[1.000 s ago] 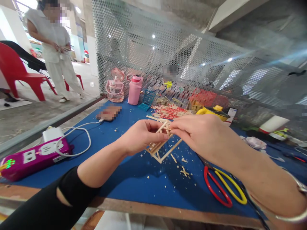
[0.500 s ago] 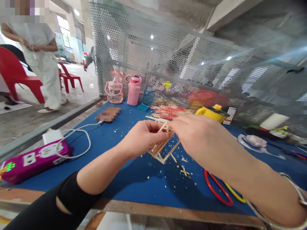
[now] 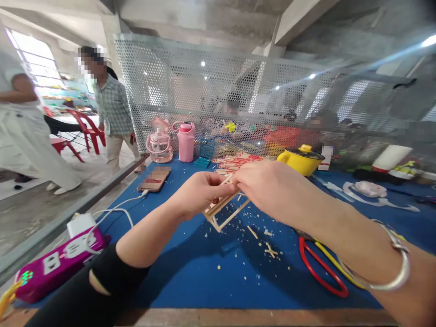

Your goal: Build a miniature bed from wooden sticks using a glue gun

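Observation:
A small open frame built of thin wooden sticks (image 3: pixel 217 227) is held tilted just above the blue tabletop. My left hand (image 3: pixel 195 195) grips its upper left side between thumb and fingers. Bent over the top of the same frame, my right hand (image 3: pixel 269 186) has its fingertips pinched together close to the left thumb. Those fingertips hide whatever small piece they press on. Below lie short stick offcuts, among them a crossed pair (image 3: pixel 271 250), and many pale crumbs. Behind the hands is a pile of red-tipped wooden sticks (image 3: pixel 235 162).
Scissors (image 3: pixel 322 268) with red and yellow handles lie under my right forearm. Left are a purple power strip (image 3: pixel 64 263) with a white cable and a phone (image 3: pixel 155 179). A pink bottle (image 3: pixel 185 143), a yellow pot (image 3: pixel 301 161) and a perforated metal screen (image 3: pixel 204 91) stand behind. People walk at left.
My view has shifted slightly. Both hands stay together on the stick frame, which has turned a little. At left, a person in a checked shirt has come into fuller view.

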`<state>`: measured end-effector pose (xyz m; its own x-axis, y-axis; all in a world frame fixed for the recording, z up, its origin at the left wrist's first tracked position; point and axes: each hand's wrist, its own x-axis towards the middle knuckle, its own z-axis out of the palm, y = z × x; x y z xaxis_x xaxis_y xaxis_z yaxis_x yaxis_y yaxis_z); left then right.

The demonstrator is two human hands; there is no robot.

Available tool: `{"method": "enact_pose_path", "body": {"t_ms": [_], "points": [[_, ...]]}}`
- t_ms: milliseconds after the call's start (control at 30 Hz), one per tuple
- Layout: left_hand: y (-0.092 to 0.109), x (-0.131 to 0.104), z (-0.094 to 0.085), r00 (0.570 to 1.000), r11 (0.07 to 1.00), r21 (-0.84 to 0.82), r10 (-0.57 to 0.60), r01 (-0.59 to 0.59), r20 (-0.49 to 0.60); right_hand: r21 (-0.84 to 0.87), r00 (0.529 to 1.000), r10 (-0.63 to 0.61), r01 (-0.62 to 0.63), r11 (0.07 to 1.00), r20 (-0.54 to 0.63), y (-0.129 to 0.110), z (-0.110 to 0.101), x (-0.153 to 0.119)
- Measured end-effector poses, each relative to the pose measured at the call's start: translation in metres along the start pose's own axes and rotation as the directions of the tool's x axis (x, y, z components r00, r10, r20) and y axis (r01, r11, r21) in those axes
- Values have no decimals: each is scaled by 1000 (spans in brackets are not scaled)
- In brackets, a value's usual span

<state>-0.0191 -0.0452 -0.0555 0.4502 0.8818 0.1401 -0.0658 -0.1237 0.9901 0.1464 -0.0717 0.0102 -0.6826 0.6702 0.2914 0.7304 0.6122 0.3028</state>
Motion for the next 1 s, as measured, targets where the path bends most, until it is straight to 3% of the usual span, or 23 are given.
{"method": "enact_pose_path", "body": {"t_ms": [133, 333, 500, 600, 667, 733, 833, 900, 1000], "points": [[-3, -11, -2, 999, 998, -57, 34, -36, -29, 252, 987, 106, -73, 965, -121, -3, -2, 5], [-9, -17, 7, 989, 984, -145, 83, -100, -119, 507, 972, 188, -91, 857, -144, -4, -4, 2], [-19, -17, 17, 964, 965, -192, 130, -176, -230, 807, 930, 360, -155, 570, -76, -4, 20, 2], [-24, -16, 17, 981, 970, -224, 56, -97, -184, 908, 936, 351, -167, 383, 25, 3, 36, 6], [-25, -16, 15, 992, 964, -265, -5, -29, -127, 933, 955, 292, -154, 324, 56, 10, 42, 7], [-26, -15, 12, 995, 950, -313, -35, 4, -92, 914, 973, 223, -142, 381, 58, 15, 40, 7], [-24, -14, 11, 993, 924, -383, -49, 3, -111, 791, 987, 158, -98, 604, 2, 18, 30, 6], [-23, -14, 11, 989, 912, -410, -66, 5, -133, 679, 993, 93, -15, 734, -79, 17, 22, 4], [-21, -15, 13, 987, 909, -417, -83, 18, -138, 528, 987, -23, 104, 843, -158, 14, 14, 2]]}}
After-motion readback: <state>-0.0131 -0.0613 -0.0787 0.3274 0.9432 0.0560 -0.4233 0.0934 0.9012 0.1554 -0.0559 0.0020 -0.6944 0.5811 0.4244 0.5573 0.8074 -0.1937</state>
